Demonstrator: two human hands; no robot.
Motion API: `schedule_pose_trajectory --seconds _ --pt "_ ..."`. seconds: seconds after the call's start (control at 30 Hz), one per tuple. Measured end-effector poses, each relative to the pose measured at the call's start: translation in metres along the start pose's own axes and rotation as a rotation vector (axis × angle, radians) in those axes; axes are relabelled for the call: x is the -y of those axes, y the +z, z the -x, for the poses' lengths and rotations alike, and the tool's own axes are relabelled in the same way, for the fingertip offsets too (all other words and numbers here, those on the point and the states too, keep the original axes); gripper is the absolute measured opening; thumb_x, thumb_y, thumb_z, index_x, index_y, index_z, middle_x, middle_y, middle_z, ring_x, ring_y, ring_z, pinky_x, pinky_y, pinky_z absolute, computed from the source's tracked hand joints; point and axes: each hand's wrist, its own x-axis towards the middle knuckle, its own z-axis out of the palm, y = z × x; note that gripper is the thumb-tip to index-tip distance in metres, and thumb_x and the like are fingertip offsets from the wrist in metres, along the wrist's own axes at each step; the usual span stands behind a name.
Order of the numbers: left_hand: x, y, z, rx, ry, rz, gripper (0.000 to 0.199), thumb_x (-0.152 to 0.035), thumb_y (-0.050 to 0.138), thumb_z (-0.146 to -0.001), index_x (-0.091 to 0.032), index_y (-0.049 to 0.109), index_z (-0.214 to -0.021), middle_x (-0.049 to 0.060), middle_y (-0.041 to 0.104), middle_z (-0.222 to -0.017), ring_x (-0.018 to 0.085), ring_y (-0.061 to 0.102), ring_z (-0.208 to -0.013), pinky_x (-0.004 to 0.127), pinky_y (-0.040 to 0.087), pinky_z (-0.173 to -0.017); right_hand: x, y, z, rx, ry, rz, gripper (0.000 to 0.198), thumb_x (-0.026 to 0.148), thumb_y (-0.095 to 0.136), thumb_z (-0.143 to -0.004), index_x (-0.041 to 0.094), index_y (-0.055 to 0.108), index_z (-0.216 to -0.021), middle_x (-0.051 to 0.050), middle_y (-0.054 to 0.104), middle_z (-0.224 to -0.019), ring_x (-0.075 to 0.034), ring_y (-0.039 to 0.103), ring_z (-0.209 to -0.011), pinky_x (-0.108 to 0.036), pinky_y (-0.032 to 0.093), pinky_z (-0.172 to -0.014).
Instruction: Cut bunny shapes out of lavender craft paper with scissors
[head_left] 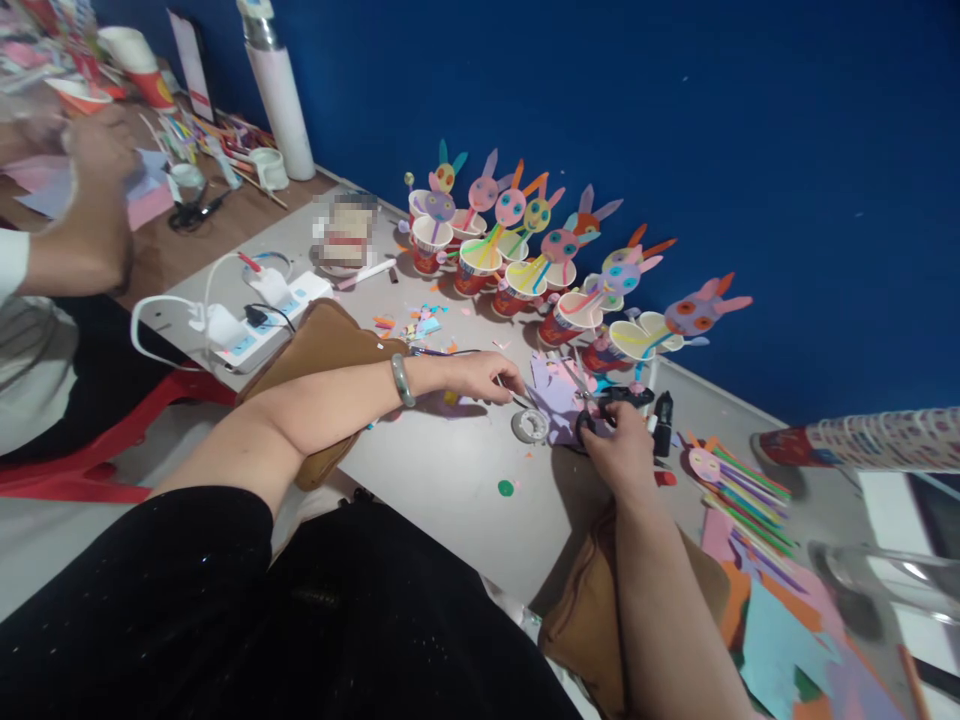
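Scissors being gripped by right hand, right of frame centre; left hand hovering by tape roll, hold unclear.

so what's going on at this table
A person's right hand holds black-handled scissors beside lilac paper. Their left hand is next to a roll of tape; whether it pinches anything is too small to tell. Along the blue wall stand red paper cups topped with colourful rabbit-like faces. At the left of the view, another person's hand is over coloured paper sheets.
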Motion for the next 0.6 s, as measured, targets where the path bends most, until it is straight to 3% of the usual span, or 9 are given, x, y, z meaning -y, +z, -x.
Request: schedule_pose_trajectory --seconds 0.27,0.47,0.6 --pt "-0.005 -0.001 0.003 0.033 0.015 -0.021 0.035 -0.013 0.062 -0.077 -0.010 0.071 -0.111 0.010 0.074 -0.103 0.013 0.065 -0.082 0.024 0.050 -0.074 0.003 0.002 0.003 -0.026 -0.011 0.130 0.032 0.031 0.068 -0.061 0.022 0.054 -0.088 -0.010 0.060 -0.101 -0.033 0.058 -0.099 -0.058 0.041 -0.095" --pt "-0.003 -0.001 0.002 0.031 0.023 -0.050 0.033 -0.013 0.060 -0.078 -0.010 0.071 -0.109 0.008 0.074 -0.098 0.012 0.066 -0.082 0.023 0.050 -0.074 0.013 -0.005 0.005 -0.125 -0.025 -0.076 0.026 0.026 0.063 -0.062 0.022 0.052 -0.085 -0.006 0.058 -0.093 -0.020 0.059 -0.071 -0.046 0.052 -0.083" --pt "-0.001 -0.002 0.000 0.026 0.025 -0.063 0.030 -0.012 0.059 -0.079 -0.010 0.070 -0.107 0.009 0.074 -0.100 0.013 0.067 -0.083 0.024 0.051 -0.075 0.022 -0.006 0.008 -0.223 -0.012 -0.201 0.027 0.025 0.062 -0.061 0.023 0.050 -0.084 -0.005 0.060 -0.088 -0.022 0.063 -0.072 -0.044 0.056 -0.078"
